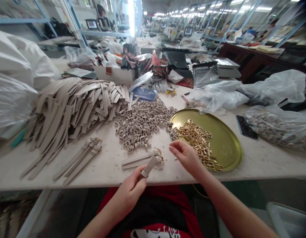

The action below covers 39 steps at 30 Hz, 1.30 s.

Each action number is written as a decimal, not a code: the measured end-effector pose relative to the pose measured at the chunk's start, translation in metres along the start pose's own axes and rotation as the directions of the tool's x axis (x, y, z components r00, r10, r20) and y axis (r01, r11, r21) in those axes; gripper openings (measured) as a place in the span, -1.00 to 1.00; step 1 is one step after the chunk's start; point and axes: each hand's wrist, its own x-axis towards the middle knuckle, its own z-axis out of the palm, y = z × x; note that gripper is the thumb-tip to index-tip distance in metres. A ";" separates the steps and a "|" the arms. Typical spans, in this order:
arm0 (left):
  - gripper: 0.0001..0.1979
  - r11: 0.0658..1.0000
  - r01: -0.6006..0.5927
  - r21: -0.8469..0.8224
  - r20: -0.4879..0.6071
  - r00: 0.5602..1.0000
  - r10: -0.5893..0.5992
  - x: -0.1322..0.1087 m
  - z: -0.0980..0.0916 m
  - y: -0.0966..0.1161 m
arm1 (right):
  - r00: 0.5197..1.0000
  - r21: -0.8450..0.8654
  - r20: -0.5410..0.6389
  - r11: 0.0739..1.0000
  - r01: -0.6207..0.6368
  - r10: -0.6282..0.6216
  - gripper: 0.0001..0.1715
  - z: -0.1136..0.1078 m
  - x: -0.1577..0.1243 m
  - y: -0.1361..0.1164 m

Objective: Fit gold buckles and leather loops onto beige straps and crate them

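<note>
My left hand (134, 185) grips a short beige strap (151, 165) at the table's front edge, with a small loop (144, 174) around it. Just beyond it lie beige straps with gold buckles (159, 156). To the right, my right hand (185, 155) hovers beside a gold oval tray (229, 145), its fingers drawn together; whatever they may hold is hidden. Gold buckles (197, 138) are heaped on that tray. A pile of beige strap loops (143, 120) spreads across the middle of the table.
A big heap of beige straps (68, 102) fills the left side. Several buckled straps (81, 158) lie before it. A phone (246, 127) and a clear bag of loops (279, 127) are at the right. Scraps and a white box (115, 75) crowd the back.
</note>
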 end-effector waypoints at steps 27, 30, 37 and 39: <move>-0.74 0.989 -0.124 0.075 -0.149 0.980 0.134 -0.015 0.009 0.008 | 0.944 0.140 0.317 0.980 -0.140 0.090 -0.83 -0.029 -0.007 -0.023; -0.70 0.980 -0.174 0.095 -0.139 0.973 0.186 -0.022 0.012 0.017 | 0.865 0.403 0.480 0.838 -0.367 0.147 -0.74 -0.006 -0.039 -0.040; -0.75 0.994 -0.097 -0.046 -0.113 0.989 0.092 -0.032 0.019 0.007 | 0.804 0.561 0.553 0.614 -0.554 0.220 -0.72 0.038 -0.080 -0.055; -0.75 0.994 -0.074 -0.086 -0.153 0.986 0.060 -0.034 0.019 0.004 | 0.802 0.537 0.560 0.645 -0.544 0.210 -0.72 0.044 -0.085 -0.054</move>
